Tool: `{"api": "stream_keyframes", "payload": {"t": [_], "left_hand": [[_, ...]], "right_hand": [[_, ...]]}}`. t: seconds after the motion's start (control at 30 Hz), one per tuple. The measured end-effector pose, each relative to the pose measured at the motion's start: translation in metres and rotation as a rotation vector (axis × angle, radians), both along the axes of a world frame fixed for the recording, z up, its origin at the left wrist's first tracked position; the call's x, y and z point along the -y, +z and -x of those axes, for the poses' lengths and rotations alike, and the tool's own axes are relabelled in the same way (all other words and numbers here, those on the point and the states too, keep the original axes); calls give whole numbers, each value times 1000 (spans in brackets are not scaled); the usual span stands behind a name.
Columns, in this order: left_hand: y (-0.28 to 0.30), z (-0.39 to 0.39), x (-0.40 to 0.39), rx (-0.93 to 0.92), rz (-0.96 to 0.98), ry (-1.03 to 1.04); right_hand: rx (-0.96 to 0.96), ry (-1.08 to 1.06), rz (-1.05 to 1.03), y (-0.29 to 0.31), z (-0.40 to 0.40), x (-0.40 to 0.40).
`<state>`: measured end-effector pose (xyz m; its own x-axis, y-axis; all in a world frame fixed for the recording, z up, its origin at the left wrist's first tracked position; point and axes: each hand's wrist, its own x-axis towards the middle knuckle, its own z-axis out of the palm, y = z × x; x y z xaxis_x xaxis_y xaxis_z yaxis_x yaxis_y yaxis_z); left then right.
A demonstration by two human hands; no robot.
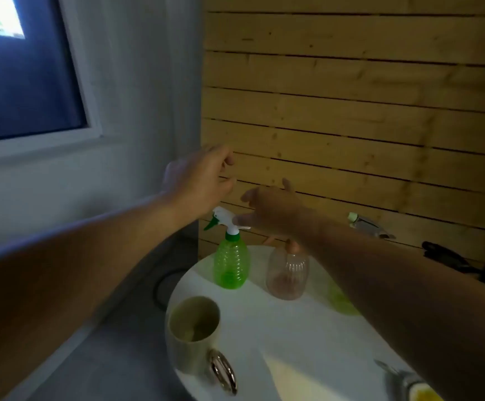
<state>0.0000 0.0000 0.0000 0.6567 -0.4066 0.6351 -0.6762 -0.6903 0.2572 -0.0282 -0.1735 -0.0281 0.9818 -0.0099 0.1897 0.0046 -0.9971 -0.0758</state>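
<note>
Both hands up over the spray bottles, nothing held!

The right grip hangs with fingers apart and loosely bent. The green spray bottle stands upright just below it, white trigger head right at the fingertips; whether they touch, I cannot tell. The left grip is higher and to the left of the right one, fingers loosely curled round nothing. Under the right wrist stands a clear spray bottle on the white round surface. A mug sits well below both grips.
</note>
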Motion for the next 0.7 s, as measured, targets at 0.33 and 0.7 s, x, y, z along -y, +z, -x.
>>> {"api": "stream_keyframes", "payload": {"t": [0.33,0.7], "left_hand": [[-19,-12,-14,-98,73,42],[-14,9,-49,-271,449,45]], "right_hand": [[-6,-29,-30,-20,-23,-13],[200,2,-224,83,71,-10]]}}
